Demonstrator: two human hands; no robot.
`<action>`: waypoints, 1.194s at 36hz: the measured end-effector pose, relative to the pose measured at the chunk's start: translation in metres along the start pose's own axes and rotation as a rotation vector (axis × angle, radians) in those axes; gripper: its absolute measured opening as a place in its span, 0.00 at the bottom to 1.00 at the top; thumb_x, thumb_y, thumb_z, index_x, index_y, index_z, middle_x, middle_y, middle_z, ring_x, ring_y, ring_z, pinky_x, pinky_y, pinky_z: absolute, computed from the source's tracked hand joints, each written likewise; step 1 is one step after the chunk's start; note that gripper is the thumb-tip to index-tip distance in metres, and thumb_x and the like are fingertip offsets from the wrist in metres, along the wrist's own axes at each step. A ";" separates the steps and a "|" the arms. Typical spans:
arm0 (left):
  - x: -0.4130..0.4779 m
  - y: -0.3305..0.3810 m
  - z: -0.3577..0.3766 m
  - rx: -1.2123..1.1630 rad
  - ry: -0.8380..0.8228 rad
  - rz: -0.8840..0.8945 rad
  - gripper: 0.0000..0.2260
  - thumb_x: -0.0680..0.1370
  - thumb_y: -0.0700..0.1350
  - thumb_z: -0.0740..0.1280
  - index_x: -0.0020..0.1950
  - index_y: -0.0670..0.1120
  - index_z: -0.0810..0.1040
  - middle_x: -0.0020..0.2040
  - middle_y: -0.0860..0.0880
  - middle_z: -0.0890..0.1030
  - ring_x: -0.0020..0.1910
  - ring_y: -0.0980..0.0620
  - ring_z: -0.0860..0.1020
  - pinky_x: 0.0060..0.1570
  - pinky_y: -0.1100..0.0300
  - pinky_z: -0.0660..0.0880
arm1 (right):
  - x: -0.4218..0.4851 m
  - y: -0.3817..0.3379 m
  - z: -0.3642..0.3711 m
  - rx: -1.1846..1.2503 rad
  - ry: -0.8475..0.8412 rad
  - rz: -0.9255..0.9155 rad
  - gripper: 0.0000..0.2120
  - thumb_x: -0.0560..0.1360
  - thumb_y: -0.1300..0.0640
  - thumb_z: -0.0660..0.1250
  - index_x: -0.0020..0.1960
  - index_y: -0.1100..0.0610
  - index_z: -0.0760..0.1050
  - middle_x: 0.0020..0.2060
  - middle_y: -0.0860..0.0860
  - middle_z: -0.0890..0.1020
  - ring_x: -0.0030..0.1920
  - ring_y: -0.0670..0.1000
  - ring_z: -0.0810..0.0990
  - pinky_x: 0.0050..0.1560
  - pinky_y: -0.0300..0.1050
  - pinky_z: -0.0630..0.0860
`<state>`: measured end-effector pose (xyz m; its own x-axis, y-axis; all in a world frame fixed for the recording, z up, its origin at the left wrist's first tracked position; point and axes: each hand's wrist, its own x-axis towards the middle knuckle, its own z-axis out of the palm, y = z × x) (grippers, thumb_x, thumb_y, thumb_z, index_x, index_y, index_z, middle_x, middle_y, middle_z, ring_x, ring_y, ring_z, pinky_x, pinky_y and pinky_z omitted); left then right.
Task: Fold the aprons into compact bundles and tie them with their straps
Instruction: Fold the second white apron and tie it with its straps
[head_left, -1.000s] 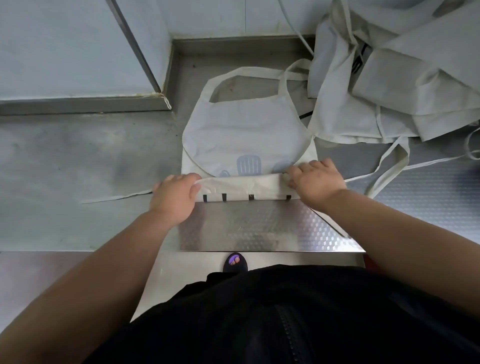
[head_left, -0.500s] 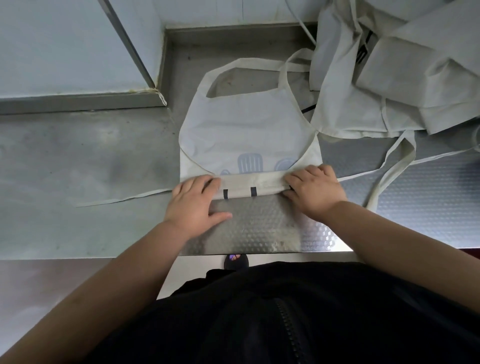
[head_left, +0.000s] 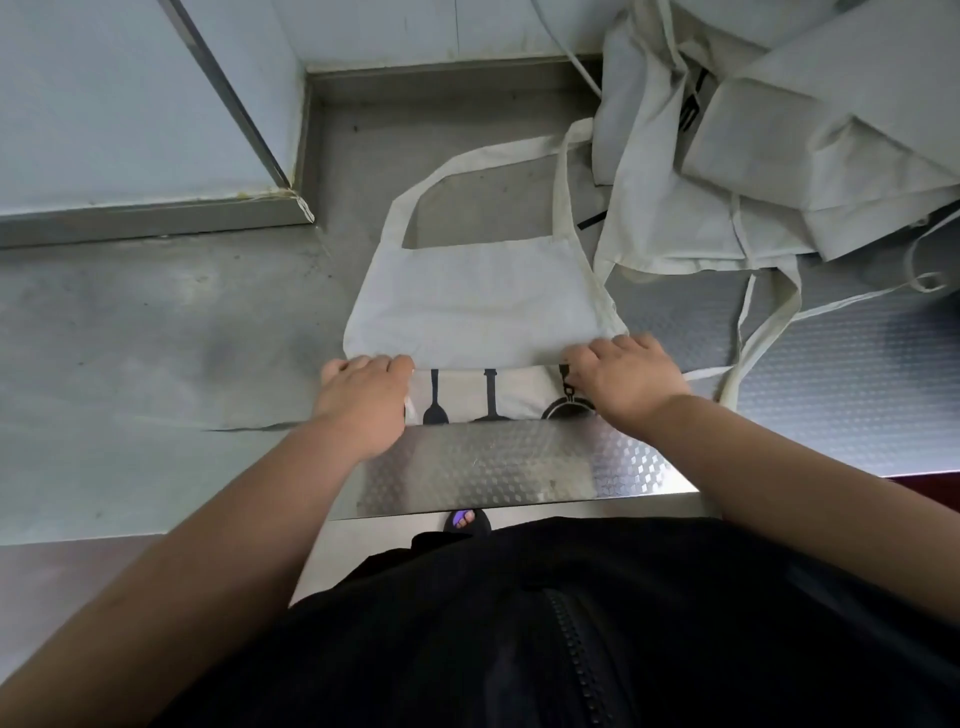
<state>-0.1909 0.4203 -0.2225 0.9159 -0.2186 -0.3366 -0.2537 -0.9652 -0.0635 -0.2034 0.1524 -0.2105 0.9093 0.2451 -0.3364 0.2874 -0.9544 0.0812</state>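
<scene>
1. Our fingers (head_left: 384, 364) on the left hand (head_left: 363, 400) and right hand (head_left: 626, 384) curl over the near fold of the apron (head_left: 483, 291), gripping it at either end.
2. It lies flat on the steel surface (head_left: 156, 338), bib away from us; we should roll evenly, keeping both ends level and tight.
3. No writing is readable, only black utensil prints (head_left: 488, 395).

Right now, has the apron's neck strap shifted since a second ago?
Yes. The neck strap has slid toward the person, away from the back ledge; more bare table shows between them.
</scene>
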 end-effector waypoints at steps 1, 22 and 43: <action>-0.001 0.002 0.008 -0.025 0.045 -0.020 0.16 0.79 0.41 0.57 0.66 0.50 0.66 0.60 0.50 0.73 0.62 0.48 0.69 0.58 0.55 0.59 | -0.002 -0.001 0.002 -0.038 0.028 -0.009 0.15 0.81 0.56 0.52 0.66 0.54 0.63 0.62 0.54 0.72 0.62 0.57 0.69 0.62 0.50 0.61; 0.018 -0.011 -0.007 -0.285 0.078 0.193 0.14 0.78 0.55 0.60 0.60 0.51 0.76 0.53 0.50 0.79 0.54 0.46 0.76 0.50 0.57 0.67 | 0.008 0.003 -0.002 0.186 0.044 -0.054 0.23 0.78 0.39 0.50 0.55 0.56 0.72 0.45 0.56 0.81 0.50 0.60 0.77 0.51 0.47 0.71; 0.045 -0.011 0.009 -0.170 -0.003 0.320 0.47 0.60 0.76 0.51 0.75 0.57 0.59 0.74 0.47 0.55 0.72 0.47 0.55 0.70 0.50 0.50 | 0.028 -0.009 0.014 0.243 -0.102 -0.009 0.51 0.59 0.24 0.40 0.75 0.50 0.58 0.72 0.52 0.59 0.72 0.54 0.62 0.74 0.50 0.47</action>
<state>-0.1494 0.4221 -0.2452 0.7979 -0.5130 -0.3166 -0.4714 -0.8583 0.2027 -0.1845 0.1653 -0.2343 0.8686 0.2468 -0.4297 0.2030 -0.9683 -0.1458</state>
